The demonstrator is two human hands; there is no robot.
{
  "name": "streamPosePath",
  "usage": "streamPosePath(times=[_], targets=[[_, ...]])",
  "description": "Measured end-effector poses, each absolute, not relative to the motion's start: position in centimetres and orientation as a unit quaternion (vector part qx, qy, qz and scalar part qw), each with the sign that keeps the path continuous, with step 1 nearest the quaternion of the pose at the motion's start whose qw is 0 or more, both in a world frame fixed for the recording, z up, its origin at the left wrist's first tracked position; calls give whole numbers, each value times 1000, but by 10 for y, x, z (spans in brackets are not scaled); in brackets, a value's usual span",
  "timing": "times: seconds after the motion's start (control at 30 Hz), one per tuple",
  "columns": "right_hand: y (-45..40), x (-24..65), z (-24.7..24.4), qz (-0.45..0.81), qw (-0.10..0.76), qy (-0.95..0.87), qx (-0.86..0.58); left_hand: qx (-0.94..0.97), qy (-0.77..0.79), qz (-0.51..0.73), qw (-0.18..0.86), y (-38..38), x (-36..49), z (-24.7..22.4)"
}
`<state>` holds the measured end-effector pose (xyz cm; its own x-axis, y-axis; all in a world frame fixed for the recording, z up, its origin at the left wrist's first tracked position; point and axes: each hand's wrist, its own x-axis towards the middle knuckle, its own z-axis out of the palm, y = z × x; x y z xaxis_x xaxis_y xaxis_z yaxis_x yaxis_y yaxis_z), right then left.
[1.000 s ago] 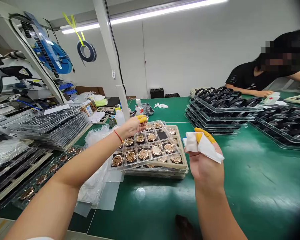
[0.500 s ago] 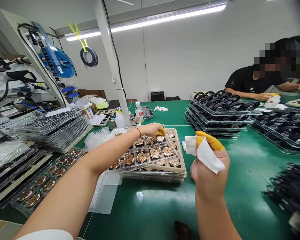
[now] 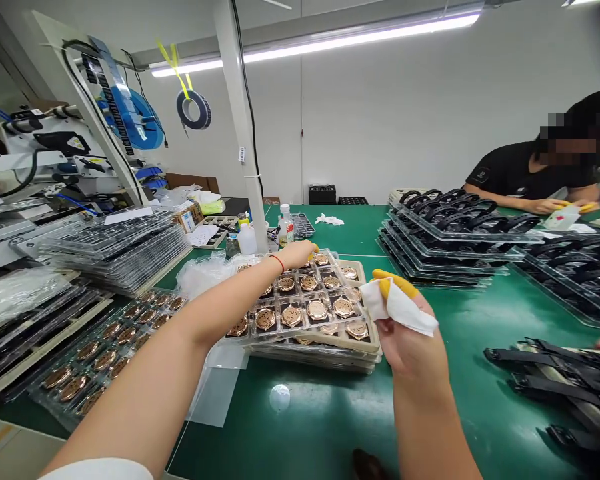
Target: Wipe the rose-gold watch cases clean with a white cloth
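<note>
Left hand (image 3: 295, 254) shifted along tray edge (image 3: 361, 266), grip unclear; right hand (image 3: 411, 350) pinching wipe (image 3: 399, 308).

Behind the white support column (image 3: 241, 120), a white wall (image 3: 400, 113) and long fluorescent ceiling light (image 3: 320, 41); at its foot, a green workbench (image 3: 325, 230).

No readable txt; labels on plastic bottle (image 3: 286, 228) & small carton (image 3: 188, 217) too small.

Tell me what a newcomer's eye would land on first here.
Rose-gold octagonal pieces sit in rows in a clear tray at the middle of the green bench, with the left hand at the tray's far edge. The right hand holds up a white cloth and wears a yellow finger cover. Stacked trays of black straps fill the bench's far right.
</note>
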<state>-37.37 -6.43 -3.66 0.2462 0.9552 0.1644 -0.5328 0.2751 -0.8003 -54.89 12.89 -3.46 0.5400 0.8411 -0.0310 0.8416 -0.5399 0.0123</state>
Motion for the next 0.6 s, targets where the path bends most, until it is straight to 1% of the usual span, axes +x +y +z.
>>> streamPosePath(times=[0.1, 0.2, 0.4, 0.6], targets=[[-52, -382, -43, 610, 653, -332, -304, 871, 491, -13, 11, 134, -534, -43], [-37, -393, -54, 648, 624, -306, -312, 860, 507, -34, 31, 141, -524, -42], [-31, -398, -61, 617, 639, -335, -314, 839, 534, -62, 80, 155, -522, -33], [-40, -400, -56, 576, 609, -448, -311, 828, 553, -45, 85, 150, -520, -33]])
